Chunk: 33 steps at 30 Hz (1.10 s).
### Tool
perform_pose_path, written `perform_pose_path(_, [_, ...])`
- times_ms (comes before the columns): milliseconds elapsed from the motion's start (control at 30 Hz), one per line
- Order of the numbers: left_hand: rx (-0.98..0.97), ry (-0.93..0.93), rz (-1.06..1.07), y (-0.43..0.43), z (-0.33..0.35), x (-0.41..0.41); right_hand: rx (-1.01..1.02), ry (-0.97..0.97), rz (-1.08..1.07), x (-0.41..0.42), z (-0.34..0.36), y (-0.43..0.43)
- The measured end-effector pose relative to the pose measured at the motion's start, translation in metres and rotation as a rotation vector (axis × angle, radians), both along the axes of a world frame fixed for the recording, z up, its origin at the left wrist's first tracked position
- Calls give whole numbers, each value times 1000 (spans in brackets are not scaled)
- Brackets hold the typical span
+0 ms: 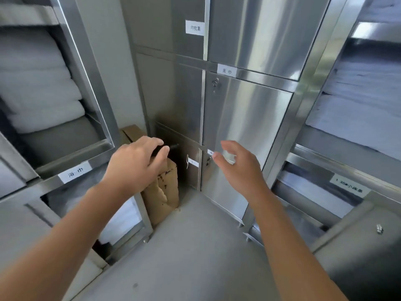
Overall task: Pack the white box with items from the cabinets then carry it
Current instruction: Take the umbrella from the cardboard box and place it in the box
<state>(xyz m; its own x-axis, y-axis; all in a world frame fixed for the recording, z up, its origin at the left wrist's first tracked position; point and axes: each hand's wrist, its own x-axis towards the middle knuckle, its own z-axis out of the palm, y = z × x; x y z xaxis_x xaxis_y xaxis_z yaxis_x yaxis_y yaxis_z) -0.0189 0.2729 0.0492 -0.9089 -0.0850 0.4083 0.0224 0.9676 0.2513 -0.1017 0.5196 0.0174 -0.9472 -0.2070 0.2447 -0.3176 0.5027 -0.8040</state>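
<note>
Steel cabinets surround me on three sides. The left cabinet (95, 88) stands open with folded white towels (41, 92) stacked on its shelf. Straight ahead is a cabinet with shut doors (245, 118) and small paper labels. The right cabinet (355, 90) shows folded white linen behind its frame. My left hand (136, 164) hovers with fingers loosely curled and nothing in it, in front of a brown cardboard box. My right hand (236, 168) is held out with fingers spread, empty, before the lower shut door. No white box is in view.
A brown cardboard box (162, 190) stands on the floor in the corner between the left and middle cabinets. An open steel door (364, 227) juts out at lower right. Grey floor (191, 253) lies below my arms.
</note>
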Motion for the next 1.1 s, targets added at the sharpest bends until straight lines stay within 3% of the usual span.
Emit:
perform_pose_path(233, [-1,-37,118,-62,-28,-82,93,-15,178,-110,-13,-80])
perform_pose_path(733, [-17,-112,250,-174,-57,-295,206,-37,303,-331,-35,-194])
perform_pose_path(1100, [70,-228,553,-203,-99,-371,292,-46,664,-487,-72,-292])
